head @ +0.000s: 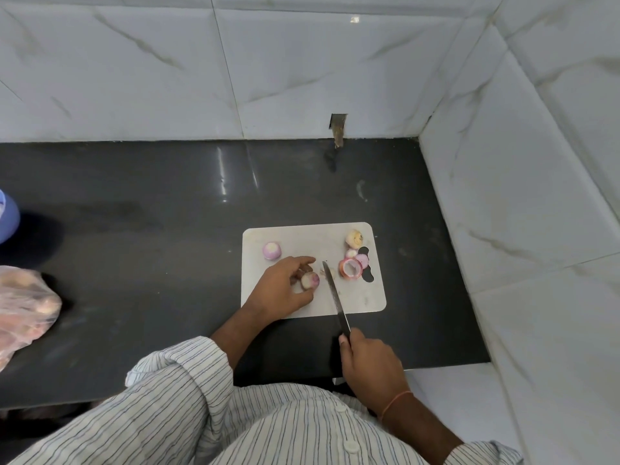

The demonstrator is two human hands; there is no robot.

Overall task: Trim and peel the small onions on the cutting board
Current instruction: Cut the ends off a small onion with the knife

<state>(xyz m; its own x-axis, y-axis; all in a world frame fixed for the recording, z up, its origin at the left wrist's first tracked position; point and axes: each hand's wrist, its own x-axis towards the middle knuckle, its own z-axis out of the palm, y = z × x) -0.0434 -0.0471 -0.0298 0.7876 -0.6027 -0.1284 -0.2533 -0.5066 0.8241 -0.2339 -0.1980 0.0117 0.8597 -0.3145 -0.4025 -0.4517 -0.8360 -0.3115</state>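
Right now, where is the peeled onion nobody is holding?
The peeled onion sits at the cutting board's far-left corner, just beyond the left hand.

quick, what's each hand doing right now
Left hand: fingers curled round a small onion on the cutting board.
Right hand: gripping the knife, blade beside that onion.

Plastic bag (23, 307), perhaps of onions

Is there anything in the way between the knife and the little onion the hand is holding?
Nothing visible. The left hand grips the small onion, and the knife, held by the right hand, lies just beside it on the cutting board. Only bare board separates blade and onion.
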